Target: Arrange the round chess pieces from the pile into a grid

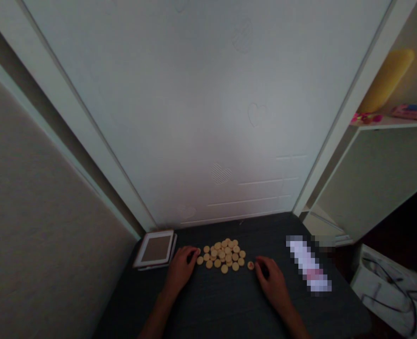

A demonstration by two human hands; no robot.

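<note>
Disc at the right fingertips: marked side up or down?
Marked side up: the disc at the right hand shows a reddish mark on its visible face, too small to read.

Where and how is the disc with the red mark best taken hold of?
I would pinch the red-marked disc by opposite edges of its rim, coming from the right: it lies flat on the dark table, the pile of plain discs is to its left, and the right hand is beside it.
</note>
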